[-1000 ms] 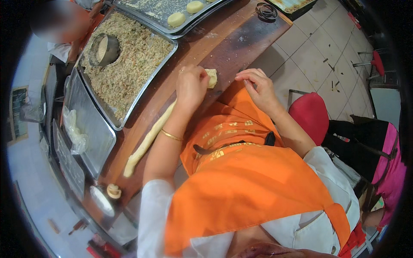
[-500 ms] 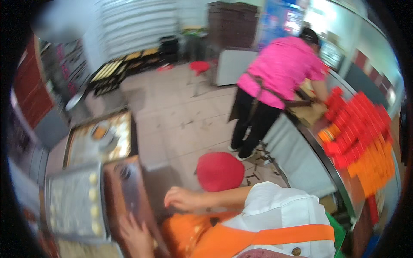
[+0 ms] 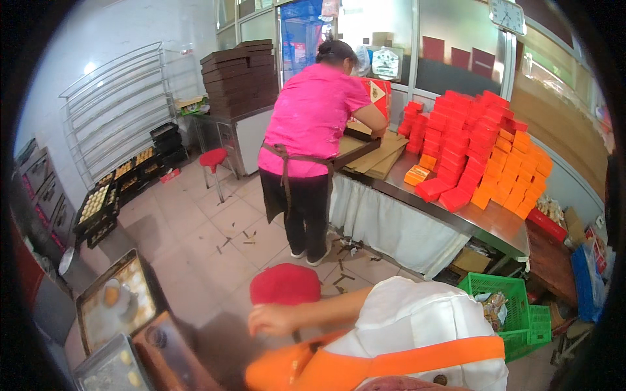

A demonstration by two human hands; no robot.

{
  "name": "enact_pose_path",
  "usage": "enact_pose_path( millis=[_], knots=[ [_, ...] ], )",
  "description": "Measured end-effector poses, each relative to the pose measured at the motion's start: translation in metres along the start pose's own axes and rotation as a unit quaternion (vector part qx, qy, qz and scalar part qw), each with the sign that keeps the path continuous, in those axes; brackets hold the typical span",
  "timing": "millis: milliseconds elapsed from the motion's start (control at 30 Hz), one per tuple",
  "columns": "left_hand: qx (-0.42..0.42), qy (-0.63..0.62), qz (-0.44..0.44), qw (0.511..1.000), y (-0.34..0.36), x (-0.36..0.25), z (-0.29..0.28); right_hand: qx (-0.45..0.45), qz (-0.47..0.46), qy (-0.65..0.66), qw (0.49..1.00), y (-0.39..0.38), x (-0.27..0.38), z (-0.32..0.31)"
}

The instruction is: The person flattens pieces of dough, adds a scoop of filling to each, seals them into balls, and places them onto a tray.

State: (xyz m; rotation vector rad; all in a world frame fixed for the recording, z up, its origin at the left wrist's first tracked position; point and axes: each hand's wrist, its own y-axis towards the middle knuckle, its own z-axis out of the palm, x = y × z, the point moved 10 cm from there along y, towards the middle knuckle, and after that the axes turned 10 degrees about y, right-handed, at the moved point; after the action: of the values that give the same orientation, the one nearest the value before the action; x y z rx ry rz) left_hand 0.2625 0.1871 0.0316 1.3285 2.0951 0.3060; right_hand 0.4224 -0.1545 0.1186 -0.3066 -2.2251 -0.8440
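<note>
My right hand [image 3: 268, 318] hangs in the air beside my orange apron [image 3: 280, 368], fingers loosely bent and apart with nothing in them, just below a red stool seat [image 3: 283, 283]. My left hand is out of sight. At the lower left are a wooden board [image 3: 176, 358], the edge of a metal tray [image 3: 91, 371] with pale dough rounds [image 3: 134, 376], and a dark-rimmed baking tray [image 3: 88, 316] bearing pale rounds and a metal container.
A co-worker in pink [image 3: 300, 124] bends over a steel table [image 3: 502, 231] with cardboard and stacked red [image 3: 450, 137] and orange boxes [image 3: 495, 182]. A green crate [image 3: 495, 287] stands at right; racked trays [image 3: 94, 208] and another red stool [image 3: 212, 159] stand farther back.
The view has swung up and right from the board and dough strip to the room. My left hand has left view; my right hand has moved away from the dough.
</note>
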Motion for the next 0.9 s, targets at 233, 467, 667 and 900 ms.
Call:
enact_pose_path(
  millis=[233, 467, 667, 900],
  knots=[
    [-0.067, 0.312, 0.159, 0.934, 0.006, -0.044, -0.026, -0.029, 0.003, 0.015, 0.999, 0.023, 0.018, -0.011],
    [-0.143, 0.182, 0.151, 0.961, -0.009, -0.063, -0.047, -0.023, -0.015, 0.023, 0.999, 0.03, 0.019, -0.011],
    [-0.046, 0.266, 0.143, 0.952, -0.008, -0.102, -0.055, -0.04, 0.024, 0.034, 0.998, 0.02, 0.003, -0.015],
    [-0.049, 0.31, 0.228, 0.922, -0.016, -0.101, -0.026, -0.039, -0.076, 0.053, 0.995, 0.022, 0.017, -0.007]
  ],
)
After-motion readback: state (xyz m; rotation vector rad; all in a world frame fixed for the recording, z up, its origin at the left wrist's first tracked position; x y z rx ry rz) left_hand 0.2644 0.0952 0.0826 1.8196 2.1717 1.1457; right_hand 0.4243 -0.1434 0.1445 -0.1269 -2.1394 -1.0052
